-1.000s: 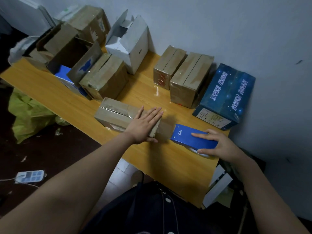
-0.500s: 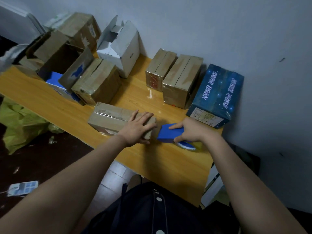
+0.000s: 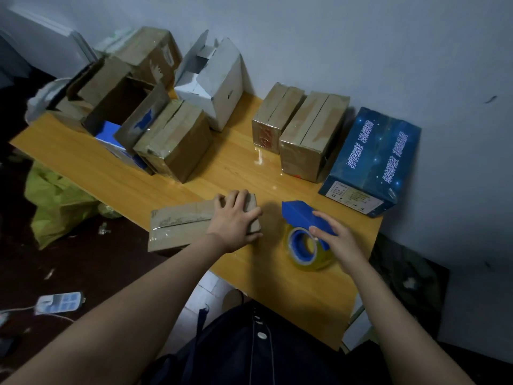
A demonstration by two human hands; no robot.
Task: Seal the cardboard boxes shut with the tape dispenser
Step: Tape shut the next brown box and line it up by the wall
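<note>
A flat brown cardboard box (image 3: 177,226) lies at the near edge of the wooden table (image 3: 291,295), with a strip of clear tape along its top seam. My left hand (image 3: 236,218) grips its right end, fingers curled over the far edge. Just right of it, the blue tape dispenser (image 3: 299,213) stands tilted on the table, its roll of clear tape (image 3: 304,247) facing me. My right hand (image 3: 338,240) holds the dispenser from the right, fingers over its blue body. A gap of bare table separates box and dispenser.
Two taped brown boxes (image 3: 277,115) (image 3: 313,134) and a blue printed box (image 3: 372,162) stand along the wall. A white open box (image 3: 213,79), a brown box (image 3: 175,140) and an open brown box (image 3: 119,107) crowd the back left. A green bag (image 3: 55,201) and power strip (image 3: 59,302) lie on the floor.
My right hand drew the dispenser away from the box's end and tipped it, so the roll now shows. My left hand's flat fingers have curled round the box's end.
</note>
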